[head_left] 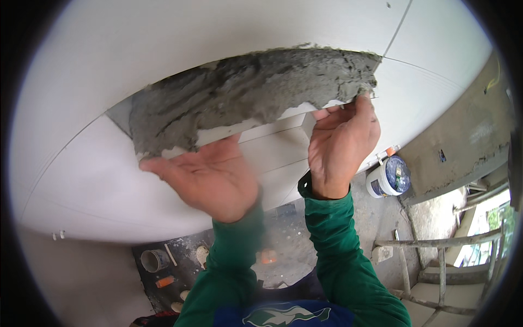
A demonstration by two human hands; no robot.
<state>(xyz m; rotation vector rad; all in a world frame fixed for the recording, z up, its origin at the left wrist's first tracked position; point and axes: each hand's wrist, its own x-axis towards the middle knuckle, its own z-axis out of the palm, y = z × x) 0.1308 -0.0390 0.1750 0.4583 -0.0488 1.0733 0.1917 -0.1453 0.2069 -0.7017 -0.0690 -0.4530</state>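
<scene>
A white wall tile (234, 90) spans the space between my hands, its upward face thickly spread with rough grey mortar. Some bare white shows along the tile's near edge. My left hand (218, 171) supports its left end from below, with the thumb at the near left corner. At the right end, my right hand (346, 136) grips the near edge, thumb up against the mortar and fingers underneath. The tile lies close against the white tiled wall (163, 38); whether its far edge touches the wall I cannot tell.
A white bucket (388, 177) stands on the floor at the right, below a grey unfinished wall (441, 147). A smaller bucket (154, 260) and an orange object (165, 282) lie at the lower left. A rail-like frame (441, 240) rises at the lower right.
</scene>
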